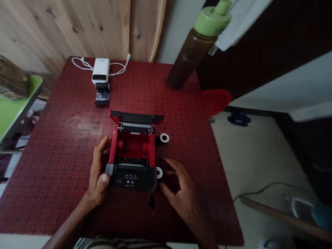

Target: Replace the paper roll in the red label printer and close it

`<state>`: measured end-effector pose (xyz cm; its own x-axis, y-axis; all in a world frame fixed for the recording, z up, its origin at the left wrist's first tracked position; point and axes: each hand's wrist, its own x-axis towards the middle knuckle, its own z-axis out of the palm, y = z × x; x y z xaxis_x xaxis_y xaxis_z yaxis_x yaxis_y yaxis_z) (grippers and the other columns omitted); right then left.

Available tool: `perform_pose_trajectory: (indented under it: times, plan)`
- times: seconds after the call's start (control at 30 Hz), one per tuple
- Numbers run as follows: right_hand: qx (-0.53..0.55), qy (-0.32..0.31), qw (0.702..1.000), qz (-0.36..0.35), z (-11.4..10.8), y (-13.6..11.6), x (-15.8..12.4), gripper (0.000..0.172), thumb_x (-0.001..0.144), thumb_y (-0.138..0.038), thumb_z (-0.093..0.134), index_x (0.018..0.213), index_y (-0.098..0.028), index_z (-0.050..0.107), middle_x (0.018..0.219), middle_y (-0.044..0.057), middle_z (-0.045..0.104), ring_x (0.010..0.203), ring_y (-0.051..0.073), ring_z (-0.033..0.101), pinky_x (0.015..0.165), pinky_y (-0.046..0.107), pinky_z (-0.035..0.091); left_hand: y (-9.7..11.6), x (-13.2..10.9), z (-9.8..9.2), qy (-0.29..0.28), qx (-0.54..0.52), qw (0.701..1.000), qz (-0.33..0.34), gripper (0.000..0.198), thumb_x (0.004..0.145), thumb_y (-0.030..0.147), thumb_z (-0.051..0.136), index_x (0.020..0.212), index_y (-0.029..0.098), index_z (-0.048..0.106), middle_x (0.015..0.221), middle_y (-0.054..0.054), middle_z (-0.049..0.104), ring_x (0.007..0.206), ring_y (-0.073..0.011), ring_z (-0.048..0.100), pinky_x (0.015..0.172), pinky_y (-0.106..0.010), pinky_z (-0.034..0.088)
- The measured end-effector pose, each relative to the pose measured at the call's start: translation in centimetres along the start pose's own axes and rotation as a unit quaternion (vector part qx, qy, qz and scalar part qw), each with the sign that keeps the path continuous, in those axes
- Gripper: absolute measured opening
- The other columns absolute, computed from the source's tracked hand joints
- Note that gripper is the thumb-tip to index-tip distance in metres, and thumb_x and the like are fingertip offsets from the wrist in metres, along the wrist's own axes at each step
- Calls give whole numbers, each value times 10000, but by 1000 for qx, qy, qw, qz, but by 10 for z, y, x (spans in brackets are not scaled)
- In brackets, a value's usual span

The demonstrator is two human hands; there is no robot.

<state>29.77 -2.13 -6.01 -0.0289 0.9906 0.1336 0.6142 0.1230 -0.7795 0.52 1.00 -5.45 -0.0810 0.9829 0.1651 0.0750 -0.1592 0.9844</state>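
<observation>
Our left grip [98, 180] clasps the left edge of the open red printer [133, 150] on the worktop [64, 166]; our right grip [178, 186] is spread beside a roll [161, 173]; we judge the printer light and stiff, best held by its sides, its lid [137, 118] fragile
</observation>
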Motion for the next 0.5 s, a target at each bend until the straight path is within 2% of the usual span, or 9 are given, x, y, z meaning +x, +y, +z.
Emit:
perform_pose_trajectory:
  times: [0.1,0.17,0.2,0.37,0.5]
  plan:
    - [-37,0,997,-66,11,10,-2,562,979,-132,682,1510,-315,700,1427,101,838,1218,313,844,1044,530,709,-3,0,-1,-38,7,999,18,952,1084,884,527,1858,335,441,1869,-130,459,1681,-474,460,1357,-679,408]
    - [-48,-2,993,-112,15,13,1,474,1028,-150,677,1467,-322,721,1383,84,858,1261,327,828,1093,555,681,-6,1,-2,-55,-3,998,29,938,1100,868,513,1868,337,422,1904,-117,417,1748,-477,362,1439,-702,261]
    - [-49,-2,991,-127,17,14,3,442,1051,-165,678,1462,-321,725,1374,82,861,1252,325,828,1093,549,677,-7,1,-3,-57,-4,998,33,917,1108,853,509,1869,351,417,1914,-105,410,1762,-471,346,1450,-703,233]
    - [-38,15,988,-150,24,16,12,281,1137,-288,672,1402,-304,763,1311,87,880,1170,316,845,1026,508,677,-9,-2,-2,-56,2,998,17,902,1113,794,530,1877,337,390,1939,-107,381,1772,-471,350,1451,-710,245]
    - [-36,31,994,-100,19,18,14,227,1147,-365,674,1331,-319,800,1313,69,887,1153,299,867,1028,488,682,0,-2,-1,-62,-8,998,-18,811,1158,686,542,1883,365,373,1951,-81,369,1803,-447,309,1468,-690,231]
